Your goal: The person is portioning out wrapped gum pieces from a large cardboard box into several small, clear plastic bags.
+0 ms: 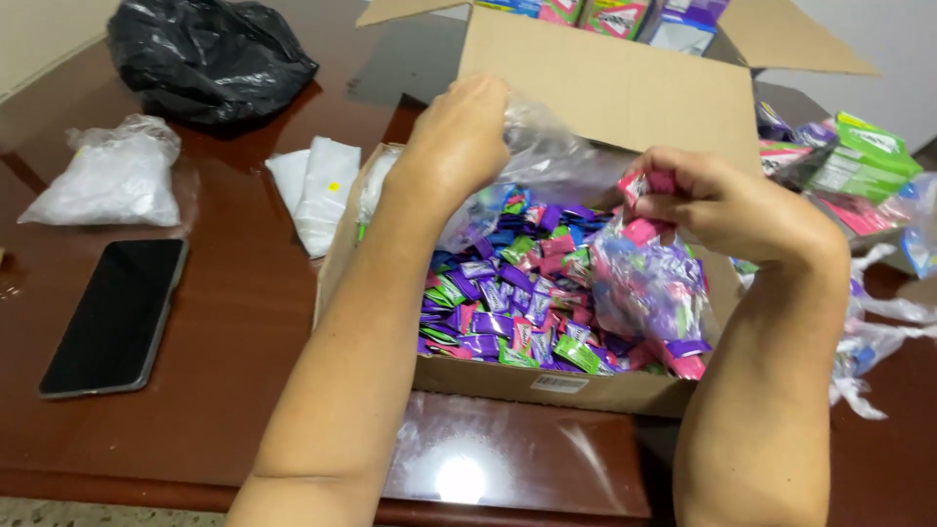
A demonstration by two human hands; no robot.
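- The left hand [459, 137] was curled tight, pinching the clear bag [547, 156] top.
- The right hand [727, 205] bent inward, fingers closed on the bag's other edge.
- Candies [508, 303] lay below the fingers, inside the box [605, 88].

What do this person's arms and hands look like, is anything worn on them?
Both forearms are bare, with no sleeves in view. The left hand and right hand wear no gloves, and no rings, watch or bracelet show.

Home packing spot: wooden table [244, 322], candy-filled box [586, 390].
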